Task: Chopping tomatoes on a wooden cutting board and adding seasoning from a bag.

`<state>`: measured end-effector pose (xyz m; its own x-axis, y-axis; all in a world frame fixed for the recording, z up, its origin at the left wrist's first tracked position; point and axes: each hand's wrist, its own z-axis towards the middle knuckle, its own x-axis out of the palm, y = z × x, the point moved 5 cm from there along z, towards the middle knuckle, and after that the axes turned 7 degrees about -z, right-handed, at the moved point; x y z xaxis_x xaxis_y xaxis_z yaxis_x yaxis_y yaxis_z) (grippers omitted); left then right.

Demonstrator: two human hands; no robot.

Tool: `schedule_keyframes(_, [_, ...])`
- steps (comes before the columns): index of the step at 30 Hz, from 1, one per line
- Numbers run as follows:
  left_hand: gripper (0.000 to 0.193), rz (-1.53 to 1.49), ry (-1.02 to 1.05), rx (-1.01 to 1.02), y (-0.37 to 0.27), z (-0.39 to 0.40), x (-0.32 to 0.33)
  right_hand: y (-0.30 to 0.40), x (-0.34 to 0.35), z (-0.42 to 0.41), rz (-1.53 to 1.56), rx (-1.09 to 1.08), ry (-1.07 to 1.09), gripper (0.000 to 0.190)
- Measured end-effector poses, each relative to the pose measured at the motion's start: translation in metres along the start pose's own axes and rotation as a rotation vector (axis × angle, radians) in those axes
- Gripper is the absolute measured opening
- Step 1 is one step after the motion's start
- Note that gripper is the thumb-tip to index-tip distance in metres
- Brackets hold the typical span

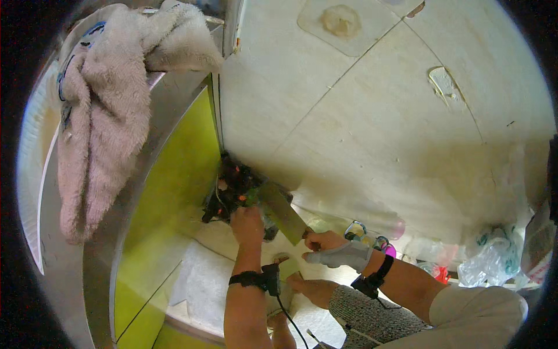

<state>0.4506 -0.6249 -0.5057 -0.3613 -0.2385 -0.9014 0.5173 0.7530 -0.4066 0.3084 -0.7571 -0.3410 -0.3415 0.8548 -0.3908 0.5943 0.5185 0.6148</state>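
My left hand (248,222) reaches down to the near edge of a dark, tangled heap (233,181) with orange and green bits in the floor corner. Its fingers are bent and partly hidden, so any hold is unclear. My right hand (327,241), in a grey wrist support (342,257), closes on the short handle of a broad, flat, greenish-grey blade like a cleaver (283,213). The blade slants up and left, its far end against or over the right side of the heap; contact cannot be told. Both forearms wear black straps with small devices.
Yellow-green cabinet panels (174,174) curve along the left, under a metal counter edge (109,174) with a pinkish towel (104,104). A stained pale wall (348,131) rises beyond the heap. Clear plastic bags (490,261) lie at right. My sandalled foot (316,291) is close below my hands.
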Motion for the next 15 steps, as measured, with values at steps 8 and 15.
schedule_keyframes(8, [0.017, -0.557, -0.036, -0.391, 0.039, -0.002, 0.008, 0.012, 0.0, -0.004, -0.149, -0.149, -0.007, 0.038])
schedule_keyframes(15, [0.023, -0.45, -0.636, -0.14, -0.045, -0.01, -0.024, 0.002, -0.015, -0.008, -0.107, -0.144, -0.141, 0.039])
